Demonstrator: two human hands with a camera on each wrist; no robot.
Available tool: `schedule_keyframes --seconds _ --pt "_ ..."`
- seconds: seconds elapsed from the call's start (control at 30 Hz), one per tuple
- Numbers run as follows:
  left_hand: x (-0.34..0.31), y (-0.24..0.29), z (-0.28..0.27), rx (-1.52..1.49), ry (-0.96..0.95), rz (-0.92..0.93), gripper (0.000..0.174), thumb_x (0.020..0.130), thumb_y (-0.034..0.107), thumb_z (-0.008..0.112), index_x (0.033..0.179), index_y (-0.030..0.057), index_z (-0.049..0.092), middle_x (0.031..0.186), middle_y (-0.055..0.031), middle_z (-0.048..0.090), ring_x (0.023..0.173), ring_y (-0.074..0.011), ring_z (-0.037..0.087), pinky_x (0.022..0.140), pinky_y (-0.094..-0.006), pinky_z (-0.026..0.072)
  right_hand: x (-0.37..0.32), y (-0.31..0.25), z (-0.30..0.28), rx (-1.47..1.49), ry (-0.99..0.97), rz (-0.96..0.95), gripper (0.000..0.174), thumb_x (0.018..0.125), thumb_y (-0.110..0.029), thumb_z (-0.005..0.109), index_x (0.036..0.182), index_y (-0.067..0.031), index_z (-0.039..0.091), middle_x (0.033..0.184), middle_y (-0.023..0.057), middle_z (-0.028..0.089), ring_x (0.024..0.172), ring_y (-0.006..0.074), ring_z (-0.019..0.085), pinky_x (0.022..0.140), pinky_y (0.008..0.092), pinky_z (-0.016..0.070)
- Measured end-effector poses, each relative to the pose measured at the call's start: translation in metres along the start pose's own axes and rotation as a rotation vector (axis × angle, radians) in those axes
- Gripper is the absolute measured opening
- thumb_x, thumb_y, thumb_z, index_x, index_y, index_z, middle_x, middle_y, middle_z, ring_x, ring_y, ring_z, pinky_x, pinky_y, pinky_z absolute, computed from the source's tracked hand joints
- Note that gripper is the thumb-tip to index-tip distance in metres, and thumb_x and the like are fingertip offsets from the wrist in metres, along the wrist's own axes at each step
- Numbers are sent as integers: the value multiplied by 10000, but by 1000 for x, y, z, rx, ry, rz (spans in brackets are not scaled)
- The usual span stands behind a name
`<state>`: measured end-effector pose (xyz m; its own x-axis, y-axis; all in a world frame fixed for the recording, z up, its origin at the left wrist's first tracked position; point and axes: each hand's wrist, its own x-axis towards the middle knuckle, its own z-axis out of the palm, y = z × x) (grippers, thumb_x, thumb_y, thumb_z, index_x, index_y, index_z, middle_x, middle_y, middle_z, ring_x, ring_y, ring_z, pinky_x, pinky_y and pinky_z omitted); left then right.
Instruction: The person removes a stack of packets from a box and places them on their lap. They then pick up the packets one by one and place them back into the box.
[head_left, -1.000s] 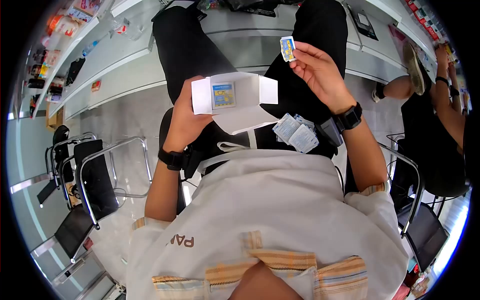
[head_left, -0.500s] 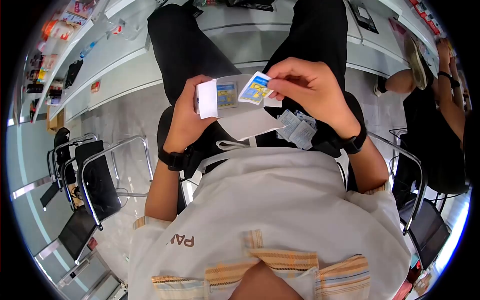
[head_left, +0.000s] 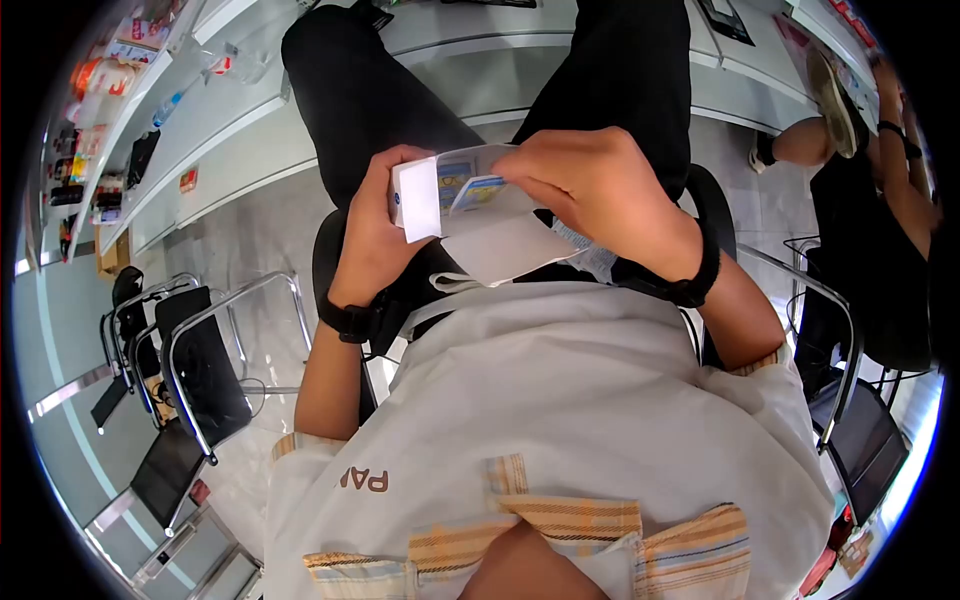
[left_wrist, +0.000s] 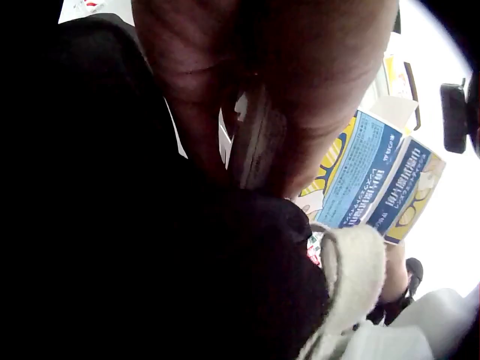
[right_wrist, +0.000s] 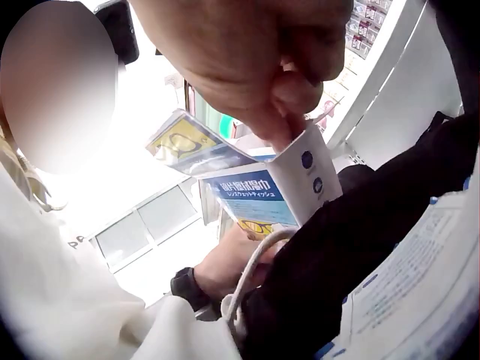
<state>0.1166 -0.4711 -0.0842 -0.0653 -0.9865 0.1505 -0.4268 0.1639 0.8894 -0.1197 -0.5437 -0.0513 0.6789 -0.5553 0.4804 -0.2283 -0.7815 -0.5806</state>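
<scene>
An open lens-wipe carton (head_left: 505,250), white inside with flaps spread, lies on its side over the lap. My left hand (head_left: 375,212) grips its closed end. Its blue and yellow printed outside shows on the carton (left_wrist: 360,169) in the left wrist view. My right hand (head_left: 605,190) pinches a flat lens-wipe sachet (head_left: 477,191) just inside the carton's mouth, its fingertips among the flaps. Another sachet (head_left: 452,178) stands inside against the wall. Several loose sachets (head_left: 592,258) lie on the right thigh, partly hidden by the right wrist; one sachet (right_wrist: 416,281) looms close in the right wrist view.
A white desk (head_left: 240,125) with shelves runs in front of the knees, with bottles (head_left: 105,78) at the left. A black chair (head_left: 205,350) with metal arms stands to the left. Another person (head_left: 850,260) sits at the right.
The right hand has brought the sachet from out at the right, leftward into the carton's mouth. The left hand has tilted the carton slightly and keeps its grip.
</scene>
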Motion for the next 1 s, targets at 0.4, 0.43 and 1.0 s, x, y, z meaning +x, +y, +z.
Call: schedule_keyframes --seconds 0.4,0.43,1.0 --pt "0 7 5 97 30 39 550 671 -25 759 1155 51 510 1095 -73 612 963 -183 603 834 -279 470 -5 -7 11 -232 -32 -3 172 742 -88 619 907 -87 668 799 37 667 655 230 643 546 331 514" --pt "1 8 4 87 33 30 543 678 -17 760 1155 51 510 1097 -72 612 963 -183 602 833 -278 469 -5 -8 10 -232 -33 -4 172 742 -88 619 907 -87 668 799 37 667 655 230 643 546 331 514" --pt "0 6 5 129 -65 34 498 782 113 702 1212 18 470 1223 -114 566 1075 -200 571 933 -300 440 -5 -32 4 57 -240 -18 162 765 -22 591 924 8 579 960 155 614 922 333 605 796 390 510"
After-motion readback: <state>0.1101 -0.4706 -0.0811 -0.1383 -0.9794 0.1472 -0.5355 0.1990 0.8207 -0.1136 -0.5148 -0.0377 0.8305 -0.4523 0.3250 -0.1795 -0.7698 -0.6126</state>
